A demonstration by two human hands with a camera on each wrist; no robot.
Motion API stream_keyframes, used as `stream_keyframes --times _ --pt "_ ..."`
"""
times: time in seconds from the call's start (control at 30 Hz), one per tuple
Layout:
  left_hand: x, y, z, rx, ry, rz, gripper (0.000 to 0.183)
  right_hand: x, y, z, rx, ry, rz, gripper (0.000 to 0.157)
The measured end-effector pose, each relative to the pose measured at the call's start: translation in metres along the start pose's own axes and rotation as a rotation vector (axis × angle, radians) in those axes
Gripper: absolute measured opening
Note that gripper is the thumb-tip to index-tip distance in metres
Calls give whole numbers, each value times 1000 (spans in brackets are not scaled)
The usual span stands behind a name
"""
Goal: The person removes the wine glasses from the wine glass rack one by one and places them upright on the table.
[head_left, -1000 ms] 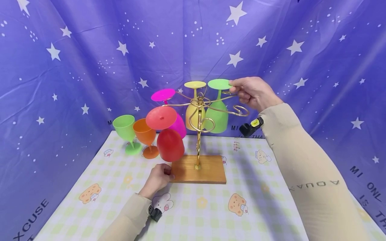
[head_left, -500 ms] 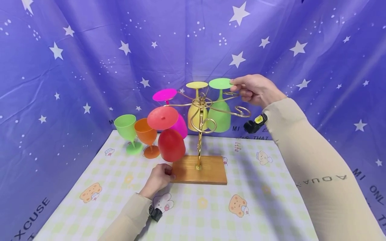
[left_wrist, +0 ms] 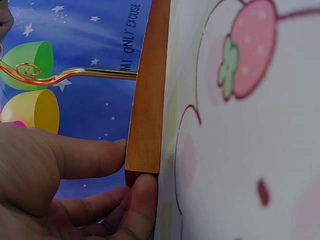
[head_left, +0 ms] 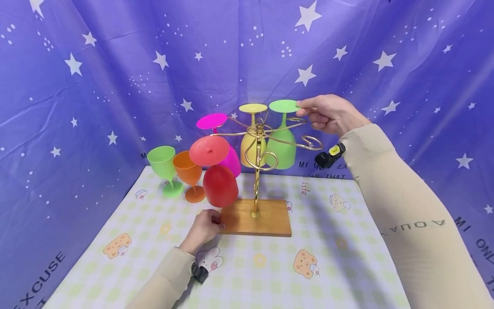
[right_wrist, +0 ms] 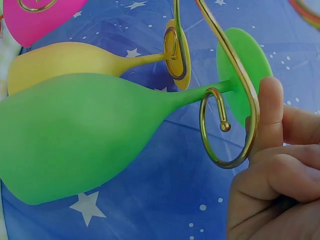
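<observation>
My right hand (head_left: 331, 113) pinches the foot of an upside-down green goblet (head_left: 281, 148) by its rim. In the right wrist view the goblet's stem (right_wrist: 195, 94) meets a curled gold hook (right_wrist: 212, 160); whether it sits inside the curl I cannot tell. My left hand (head_left: 204, 227) grips the left end of the rack's wooden base (head_left: 270, 216), thumb on top and a finger against the end face in the left wrist view. From the gold rack (head_left: 256, 184) hang a yellow goblet (head_left: 248, 150), a magenta goblet (head_left: 232, 163) and a red goblet (head_left: 220, 186), all upside down.
A light green goblet (head_left: 162, 161) and an orange goblet (head_left: 188, 168) stand upright on the checked tablecloth (head_left: 154, 257), left of the rack. Bare gold hooks (head_left: 311, 143) stick out at the rack's right and front. A purple star-printed curtain (head_left: 216, 43) surrounds the table.
The whole scene shifts slightly right as the head view moves. My right hand keeps its pinch on the green goblet's foot, and my left hand stays on the base.
</observation>
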State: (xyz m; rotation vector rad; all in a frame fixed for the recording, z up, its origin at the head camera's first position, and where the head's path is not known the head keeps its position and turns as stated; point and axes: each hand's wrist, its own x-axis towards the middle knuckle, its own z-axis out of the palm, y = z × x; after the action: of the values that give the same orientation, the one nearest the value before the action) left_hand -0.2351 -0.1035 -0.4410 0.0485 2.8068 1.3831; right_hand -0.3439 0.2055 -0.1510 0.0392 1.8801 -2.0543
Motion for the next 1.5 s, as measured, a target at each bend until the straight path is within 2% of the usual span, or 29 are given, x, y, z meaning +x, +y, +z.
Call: stream_keyframes --times 0.4,0.57,0.77,1.03,1.33,1.5 --pt "3 2 1 -2 -5 7 22 0 3 -11 88 -8 -6 27" --pt "3 2 2 2 -7 5 21 1 6 -16 137 24 -12 26" --pt "4 3 2 7 4 16 20 2 11 -23 197 87 -18 32" --pt "3 3 2 12 5 16 21 0 19 -37 279 133 -20 23" --pt "2 -2 1 15 15 8 21 -3 37 -50 453 118 9 18" --pt "2 -2 1 11 18 7 21 -9 45 -57 569 112 -15 22"
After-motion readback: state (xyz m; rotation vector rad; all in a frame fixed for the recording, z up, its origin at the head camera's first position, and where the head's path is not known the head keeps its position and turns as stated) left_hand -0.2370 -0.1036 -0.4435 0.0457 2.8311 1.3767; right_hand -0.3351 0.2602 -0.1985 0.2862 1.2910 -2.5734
